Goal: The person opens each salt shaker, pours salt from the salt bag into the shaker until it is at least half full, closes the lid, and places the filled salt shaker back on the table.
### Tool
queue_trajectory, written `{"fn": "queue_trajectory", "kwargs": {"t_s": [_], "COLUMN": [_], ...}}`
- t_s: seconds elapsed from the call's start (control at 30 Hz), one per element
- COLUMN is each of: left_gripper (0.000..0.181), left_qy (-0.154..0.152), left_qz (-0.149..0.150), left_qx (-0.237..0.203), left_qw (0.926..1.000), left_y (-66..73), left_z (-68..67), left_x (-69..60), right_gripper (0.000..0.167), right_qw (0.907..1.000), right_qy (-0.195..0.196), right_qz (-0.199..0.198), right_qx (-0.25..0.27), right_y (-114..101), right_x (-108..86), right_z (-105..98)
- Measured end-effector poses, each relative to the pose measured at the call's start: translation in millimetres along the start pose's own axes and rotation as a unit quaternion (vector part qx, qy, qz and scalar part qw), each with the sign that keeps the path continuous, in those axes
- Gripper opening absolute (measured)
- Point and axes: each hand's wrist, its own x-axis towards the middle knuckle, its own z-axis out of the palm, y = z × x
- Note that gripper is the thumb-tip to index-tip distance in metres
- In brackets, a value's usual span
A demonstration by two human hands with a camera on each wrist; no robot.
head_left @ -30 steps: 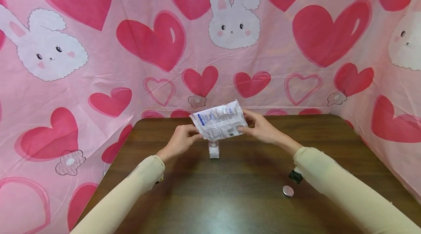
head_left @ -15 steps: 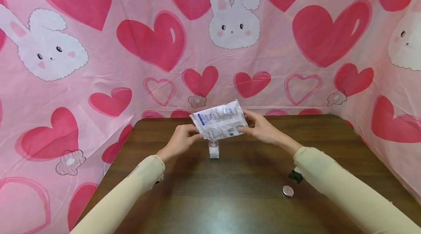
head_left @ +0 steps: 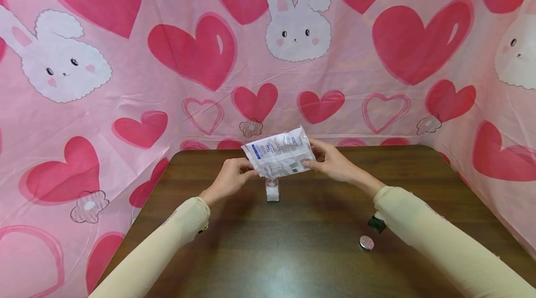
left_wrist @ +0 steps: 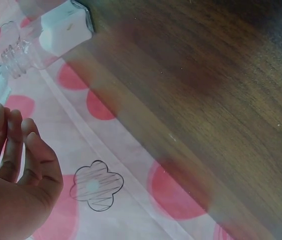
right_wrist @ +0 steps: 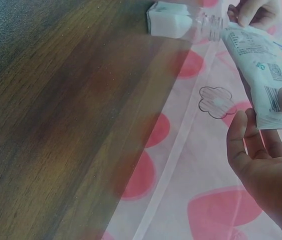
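A white printed packet [head_left: 279,155] is held tilted above a small clear glass bottle [head_left: 272,192], its lower left corner at the bottle's mouth. My right hand [head_left: 333,164] grips the packet's right end, thumb on the printed face. At the left end, the thumb and fingers of my left hand [head_left: 228,179] pinch the packet's edge near that corner. White contents fill much of the bottle [left_wrist: 66,31] in the left wrist view, below its threaded neck. The right wrist view shows the packet [right_wrist: 263,65] meeting the neck; the opening itself is hidden.
A round metal shaker lid [head_left: 366,242] with holes lies on the brown wooden table [head_left: 268,251], near my right forearm. Small white specks dot the tabletop in the wrist views. A pink cloth [head_left: 251,70] with hearts and rabbits hangs behind and beside the table.
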Motion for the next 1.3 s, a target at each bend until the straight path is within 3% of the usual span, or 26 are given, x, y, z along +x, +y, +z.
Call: {"fn": "queue_trajectory", "kwargs": {"t_s": [1.3], "left_gripper": [0.005], "left_qy": [0.004], "left_qz": [0.002], "left_qx": [-0.007], "left_qw": [1.0000], "left_y": [-0.9], "left_z": [0.6], "left_x": [-0.3], "right_gripper": [0.065], "right_qw": [1.0000], "right_qy": [-0.005], "right_qz": [0.005], "right_qx": [0.003], "right_y": [-4.6], "right_x": [-1.3], "right_z": [1.2]}}
